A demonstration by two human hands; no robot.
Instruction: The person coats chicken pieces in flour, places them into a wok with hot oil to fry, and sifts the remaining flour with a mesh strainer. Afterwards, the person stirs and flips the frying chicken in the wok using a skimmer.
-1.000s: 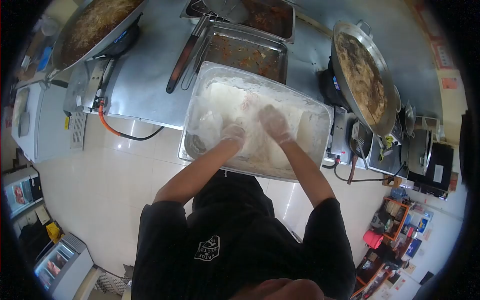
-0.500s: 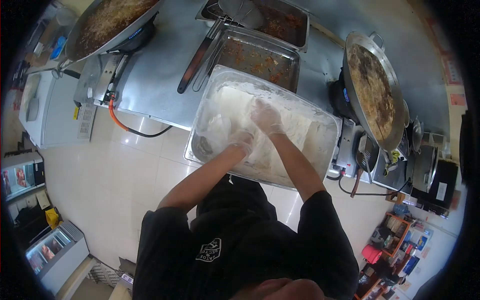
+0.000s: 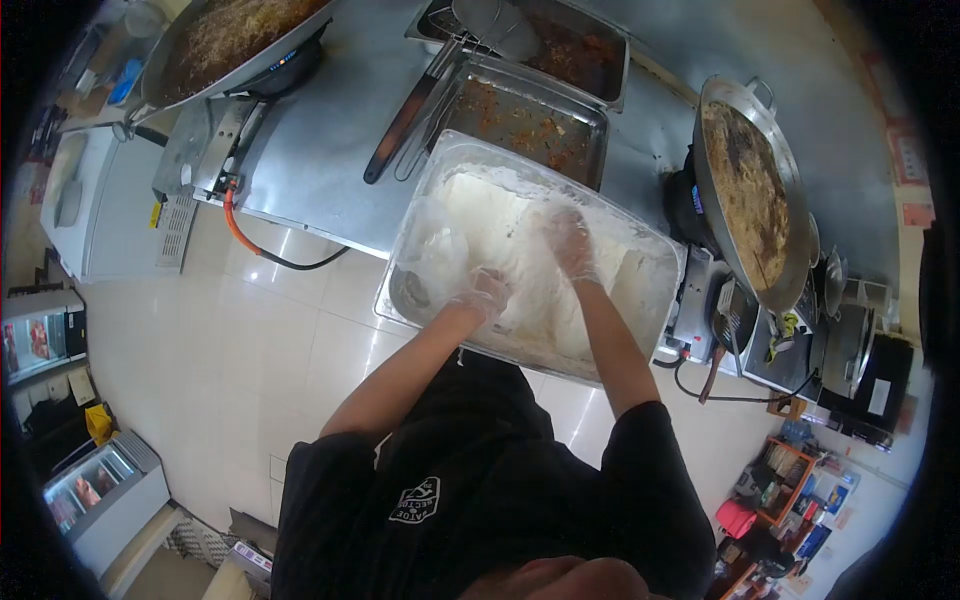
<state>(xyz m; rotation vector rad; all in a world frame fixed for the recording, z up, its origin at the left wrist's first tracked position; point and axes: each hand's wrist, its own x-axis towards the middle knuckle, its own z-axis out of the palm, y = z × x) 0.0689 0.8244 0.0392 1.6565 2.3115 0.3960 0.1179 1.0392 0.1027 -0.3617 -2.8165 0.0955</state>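
Observation:
A large metal tub (image 3: 660, 262) of white flour (image 3: 530, 225) sits at the counter's front edge. My left hand (image 3: 486, 292), in a clear plastic glove, is in the flour near the tub's front left; its fingers are partly hidden. To its right and farther back, my right hand (image 3: 570, 243), gloved too, reaches into the flour, its fingers blurred and dusted white. A clear round bowl (image 3: 436, 245) lies in the tub's left part, beside my left hand.
Behind the tub are a metal tray with crumbs (image 3: 530, 125) and a long-handled strainer (image 3: 405, 125). Pans of bubbling oil stand on burners at left (image 3: 235, 45) and right (image 3: 745, 190). An orange hose (image 3: 232, 222) hangs at the counter's left edge.
My right hand came left toward my left hand, then moved back right, apart from it. The view has shifted, so the tub and counter sit farther right and slightly lower.

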